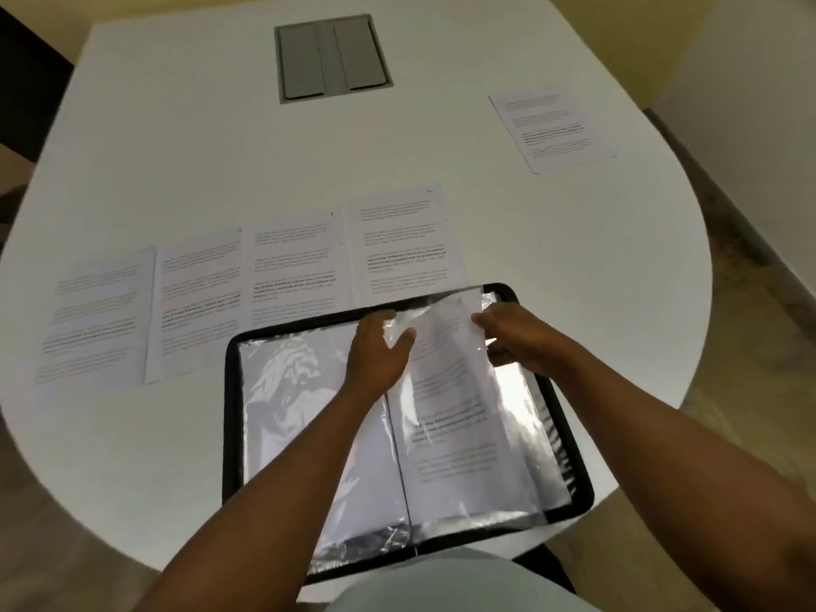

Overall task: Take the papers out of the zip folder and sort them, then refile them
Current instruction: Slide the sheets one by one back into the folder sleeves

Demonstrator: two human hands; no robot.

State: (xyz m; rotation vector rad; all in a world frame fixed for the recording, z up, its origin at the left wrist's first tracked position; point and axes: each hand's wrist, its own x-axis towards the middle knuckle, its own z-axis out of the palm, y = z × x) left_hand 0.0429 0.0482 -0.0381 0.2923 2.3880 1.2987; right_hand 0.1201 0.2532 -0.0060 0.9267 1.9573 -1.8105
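R hand point(508, 335) pinches top right corner of printed sheet point(450, 390) sitting in clear sleeve point(512, 435) of open zip folder point(578, 474). L hand point(379, 351) fingers curled on sleeve mouth at sheet's top left, holding it apart. Sheet's long axis runs toward/away from person — opening at far end, so travel is along that line. Four sheets in row point(247, 293) just beyond folder, one page point(552, 125) far right on white table point(176, 125).

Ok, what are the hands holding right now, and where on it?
The right hand pinches the printed sheet at its top right corner. The left hand grips the clear plastic sleeve at its top edge, over the open zip folder.
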